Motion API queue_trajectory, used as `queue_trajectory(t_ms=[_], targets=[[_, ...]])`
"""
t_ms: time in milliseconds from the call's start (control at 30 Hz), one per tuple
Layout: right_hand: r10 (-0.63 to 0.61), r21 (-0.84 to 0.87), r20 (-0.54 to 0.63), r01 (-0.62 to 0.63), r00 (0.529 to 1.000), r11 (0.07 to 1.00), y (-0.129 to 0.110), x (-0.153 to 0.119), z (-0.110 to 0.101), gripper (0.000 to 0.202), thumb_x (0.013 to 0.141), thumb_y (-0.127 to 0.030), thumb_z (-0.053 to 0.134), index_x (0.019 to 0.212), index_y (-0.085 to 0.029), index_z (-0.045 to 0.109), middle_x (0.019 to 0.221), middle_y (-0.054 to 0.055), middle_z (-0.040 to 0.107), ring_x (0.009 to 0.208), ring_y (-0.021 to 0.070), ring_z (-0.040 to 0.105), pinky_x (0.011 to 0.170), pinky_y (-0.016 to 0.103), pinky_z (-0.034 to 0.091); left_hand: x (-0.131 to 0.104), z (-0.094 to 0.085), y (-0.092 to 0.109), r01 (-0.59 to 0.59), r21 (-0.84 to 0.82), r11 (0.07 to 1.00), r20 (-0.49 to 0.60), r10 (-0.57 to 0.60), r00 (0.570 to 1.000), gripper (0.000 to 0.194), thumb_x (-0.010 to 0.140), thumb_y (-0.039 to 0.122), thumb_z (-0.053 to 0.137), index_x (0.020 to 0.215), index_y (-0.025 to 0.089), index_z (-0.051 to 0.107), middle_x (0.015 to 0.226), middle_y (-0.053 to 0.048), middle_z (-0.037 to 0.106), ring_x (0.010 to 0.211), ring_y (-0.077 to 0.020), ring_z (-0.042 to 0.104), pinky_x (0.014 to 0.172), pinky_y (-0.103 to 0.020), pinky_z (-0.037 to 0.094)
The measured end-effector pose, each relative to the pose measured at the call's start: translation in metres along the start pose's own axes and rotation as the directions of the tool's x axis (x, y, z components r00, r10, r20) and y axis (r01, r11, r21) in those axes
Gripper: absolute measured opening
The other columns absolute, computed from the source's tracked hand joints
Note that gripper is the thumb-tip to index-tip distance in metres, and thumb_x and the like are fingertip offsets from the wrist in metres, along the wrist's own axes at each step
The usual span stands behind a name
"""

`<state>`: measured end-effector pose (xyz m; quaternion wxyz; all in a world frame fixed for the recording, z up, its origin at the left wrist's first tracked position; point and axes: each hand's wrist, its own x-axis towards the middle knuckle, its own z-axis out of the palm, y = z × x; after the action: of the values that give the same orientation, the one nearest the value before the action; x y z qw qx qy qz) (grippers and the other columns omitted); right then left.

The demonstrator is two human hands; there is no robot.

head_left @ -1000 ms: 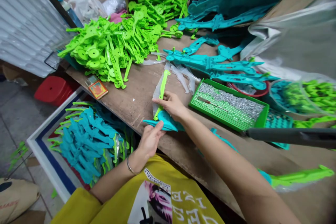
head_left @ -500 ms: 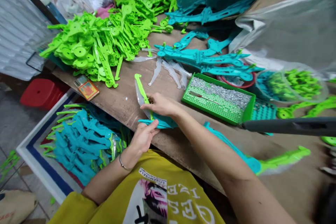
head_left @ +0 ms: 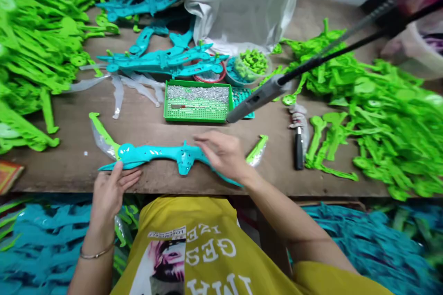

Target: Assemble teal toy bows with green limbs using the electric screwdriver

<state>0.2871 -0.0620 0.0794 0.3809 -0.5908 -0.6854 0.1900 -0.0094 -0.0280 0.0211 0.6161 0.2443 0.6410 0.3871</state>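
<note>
A teal plastic toy bow (head_left: 162,153) with lime-green end limbs lies across the brown table in front of me. Translucent pieces sit along the green limbs (head_left: 104,136). My left hand (head_left: 112,189) grips the bow's left end, thumb on top and fingers at its lower edge. Over the right half of the bow is my right hand (head_left: 224,154), its fingers loosely stretched to the left and slightly blurred; it hides part of the teal arm, and I see nothing in it. Beyond the bow stands a green perforated tray (head_left: 199,119) of small silvery parts, with a screwdriver (head_left: 182,106) inside.
A grey power screwdriver (head_left: 256,99) hangs above the tray's right corner. Lime-green parts heap at left (head_left: 48,32) and right (head_left: 398,120). Teal bow bodies (head_left: 159,60) and translucent strips (head_left: 118,94) lie behind. A black-handled tool (head_left: 298,147) rests at right.
My view has swung to the right. The bow now lies lengthwise before me. My right hand has left its green left limb and moved rightward over the teal body; my left hand stays at the left end.
</note>
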Motion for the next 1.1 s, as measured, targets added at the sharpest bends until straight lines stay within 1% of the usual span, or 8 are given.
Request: queue_trajectory(t_ms=[67, 167, 233, 300, 400, 567, 800, 1100], targets=[[0.227, -0.04, -0.276, -0.247, 0.934, 0.968, 0.032, -0.03, -0.035, 0.016, 0.092, -0.029, 0.058, 0.095, -0.018, 0.07, 0.094, 0.007, 0.076, 0.088, 0.0171, 0.071, 0.086, 0.031, 0.055, -0.003, -0.009, 0.003, 0.041, 0.081, 0.996, -0.019, -0.039, 0.999, 0.045, 0.064, 0.054, 0.082, 0.073, 0.016, 0.06, 0.068, -0.008, 0.075, 0.066, -0.0257, 0.075, 0.061, -0.034, 0.062], [0.494, 0.089, -0.609, -0.565, 0.621, 0.82, 0.075, -0.074, -0.067, 0.025, 0.081, -0.04, 0.069, 0.093, -0.018, 0.063, 0.085, 0.006, 0.07, 0.075, 0.0172, 0.067, 0.074, 0.033, 0.056, -0.02, -0.003, 0.005, 0.162, 0.157, 0.974, 0.2, -0.192, 0.961, 0.047, 0.066, 0.056, 0.08, 0.061, 0.015, 0.058, 0.071, -0.012, 0.076, 0.058, -0.0236, 0.073, 0.057, -0.033, 0.062], [0.671, 0.311, -0.606, -0.649, 0.427, 0.694, 0.094, -0.097, -0.073, 0.04, 0.069, -0.044, 0.077, 0.094, -0.02, 0.057, 0.085, 0.003, 0.066, 0.073, 0.0168, 0.065, 0.067, 0.032, 0.057, -0.04, 0.023, 0.001, 0.23, 0.218, 0.948, 0.453, -0.307, 0.837, 0.045, 0.069, 0.055, 0.079, 0.072, 0.013, 0.066, 0.078, -0.014, 0.077, 0.059, -0.0222, 0.072, 0.057, -0.032, 0.061], [0.853, 0.57, -0.412, -0.639, 0.321, 0.516, 0.103, -0.111, -0.07, 0.052, 0.059, -0.044, 0.083, 0.096, -0.023, 0.053, 0.087, 0.0, 0.065, 0.072, 0.0172, 0.067, 0.061, 0.032, 0.058, -0.061, 0.063, -0.011, 0.32, 0.323, 0.891, 0.632, -0.454, 0.628, 0.042, 0.078, 0.048, 0.076, 0.095, 0.011, 0.07, 0.097, -0.018, 0.077, 0.08, -0.0246, 0.075, 0.068, -0.033, 0.061], [0.934, 0.789, -0.098, -0.545, 0.344, 0.284, 0.1, -0.114, -0.062, 0.063, 0.05, -0.037, 0.089, 0.099, -0.024, 0.052, 0.083, -0.002, 0.066, 0.068, 0.0163, 0.067, 0.057, 0.03, 0.057, -0.086, 0.128, -0.042, 0.438, 0.342, 0.832, 0.702, -0.536, 0.47, 0.041, 0.077, 0.039, 0.08, 0.105, 0.013, 0.067, 0.11, -0.016, 0.074, 0.1, -0.025, 0.072, 0.095, -0.04, 0.054], [0.841, 0.856, 0.05, -0.457, 0.538, 0.241, 0.081, -0.1, -0.058, 0.047, 0.053, -0.035, 0.09, 0.091, -0.019, 0.066, 0.076, -0.002, 0.067, 0.06, 0.0086, 0.056, 0.054, 0.021, 0.046, -0.1, 0.184, -0.082, 0.385, -0.012, 0.923, 0.637, -0.29, 0.714, 0.032, 0.07, 0.038, 0.085, 0.085, 0.016, 0.067, 0.096, -0.004, 0.075, 0.095, -0.0195, 0.07, 0.097, -0.044, 0.052], [0.812, 0.805, -0.164, -0.4, 0.56, 0.439, 0.078, -0.072, -0.037, 0.049, 0.062, -0.062, 0.077, 0.086, -0.021, 0.07, 0.061, -0.005, 0.049, 0.057, 0.0097, 0.04, 0.054, 0.026, 0.035, -0.106, 0.175, -0.08, 0.396, 0.073, 0.915, 0.7, -0.329, 0.633, 0.038, 0.065, 0.037, 0.089, 0.089, 0.013, 0.071, 0.087, -0.007, 0.075, 0.085, -0.0215, 0.073, 0.081, -0.037, 0.059], [0.805, 0.743, -0.288, -0.409, 0.519, 0.53, 0.079, -0.068, -0.02, 0.051, 0.067, -0.071, 0.066, 0.07, -0.022, 0.054, 0.058, -0.006, 0.041, 0.054, 0.0098, 0.035, 0.051, 0.026, 0.031, -0.108, 0.168, -0.088, 0.391, 0.155, 0.907, 0.617, -0.398, 0.679, 0.048, 0.061, 0.049, 0.088, 0.083, 0.01, 0.072, 0.083, -0.009, 0.074, 0.08, -0.0176, 0.071, 0.082, -0.036, 0.059]])
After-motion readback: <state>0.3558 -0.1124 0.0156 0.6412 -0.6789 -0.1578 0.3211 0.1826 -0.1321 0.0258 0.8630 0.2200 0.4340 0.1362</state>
